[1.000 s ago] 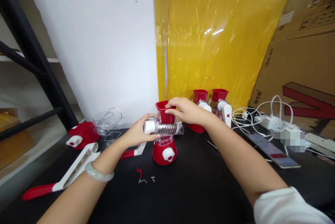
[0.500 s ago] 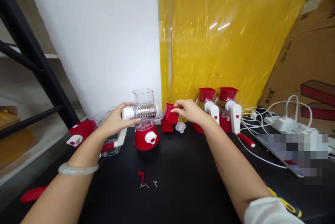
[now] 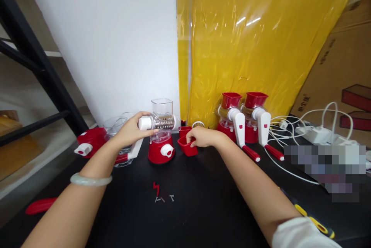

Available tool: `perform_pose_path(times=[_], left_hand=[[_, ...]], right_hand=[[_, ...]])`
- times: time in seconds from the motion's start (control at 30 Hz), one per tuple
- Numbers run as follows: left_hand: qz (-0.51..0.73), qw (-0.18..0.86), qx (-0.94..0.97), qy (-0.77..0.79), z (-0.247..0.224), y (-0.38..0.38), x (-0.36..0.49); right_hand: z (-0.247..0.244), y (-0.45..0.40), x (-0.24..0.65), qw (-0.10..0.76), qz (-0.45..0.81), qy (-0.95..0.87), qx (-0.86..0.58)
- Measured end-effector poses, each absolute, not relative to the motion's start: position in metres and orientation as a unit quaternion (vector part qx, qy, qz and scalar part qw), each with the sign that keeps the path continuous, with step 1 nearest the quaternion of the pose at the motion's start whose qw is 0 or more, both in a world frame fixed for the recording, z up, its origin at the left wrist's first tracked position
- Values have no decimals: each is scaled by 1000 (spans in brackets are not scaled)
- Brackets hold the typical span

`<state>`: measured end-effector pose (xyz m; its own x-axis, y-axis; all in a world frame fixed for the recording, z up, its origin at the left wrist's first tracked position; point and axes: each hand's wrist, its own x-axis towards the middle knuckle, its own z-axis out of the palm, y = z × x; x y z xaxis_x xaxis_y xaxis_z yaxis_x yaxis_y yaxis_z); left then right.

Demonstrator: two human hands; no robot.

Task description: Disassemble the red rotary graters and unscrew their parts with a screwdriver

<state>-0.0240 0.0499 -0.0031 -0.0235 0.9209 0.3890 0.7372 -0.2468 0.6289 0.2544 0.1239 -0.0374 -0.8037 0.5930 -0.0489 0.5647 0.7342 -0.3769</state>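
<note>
My left hand (image 3: 133,131) grips the clear barrel with the white end cap (image 3: 145,123) on a rotary grater. That grater has a red base (image 3: 160,151) with a white knob, a clear square hopper (image 3: 162,106) and a perforated metal drum (image 3: 164,122) inside. Right of it, my right hand (image 3: 198,137) pinches the rim of a red square hopper (image 3: 188,148), held low over the black table. Behind it sits another red piece (image 3: 184,132). The metal rim of a drum (image 3: 198,124) shows just behind my right hand.
Two red graters (image 3: 231,112) (image 3: 256,112) with white cranks stand right. A red base (image 3: 92,141) and clear parts are left. Small red part (image 3: 156,188) and screws (image 3: 171,197) lie in front. Cables, a power strip (image 3: 314,135) and a yellow-black tool (image 3: 319,226) are at right.
My right hand has lowered the red hopper toward the table and tilted it more upright. My left hand keeps its hold on the barrel. The view has shifted slightly.
</note>
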Motion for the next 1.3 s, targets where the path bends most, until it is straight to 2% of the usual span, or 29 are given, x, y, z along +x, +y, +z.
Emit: perform_pose_path(times=[0.17,0.43,0.57,0.93,1.1,1.3], left_hand=[[393,133,686,598,-7,52,-27],[397,150,679,600,-4,50,-24],[393,149,674,607,-5,50,-25],[395,168,682,591,-8,53,-30],[395,170,680,594,-9,54,-30],[393,177,680,594,-9,53,-30]], right_hand=[[-38,128,258,56,139,-941,-304],[-55,146,264,109,145,-936,-302],[-57,150,263,77,161,-935,-305],[-43,132,256,108,145,-925,-334],[-45,136,255,105,166,-936,-291],[-61,148,259,87,124,-918,-367]])
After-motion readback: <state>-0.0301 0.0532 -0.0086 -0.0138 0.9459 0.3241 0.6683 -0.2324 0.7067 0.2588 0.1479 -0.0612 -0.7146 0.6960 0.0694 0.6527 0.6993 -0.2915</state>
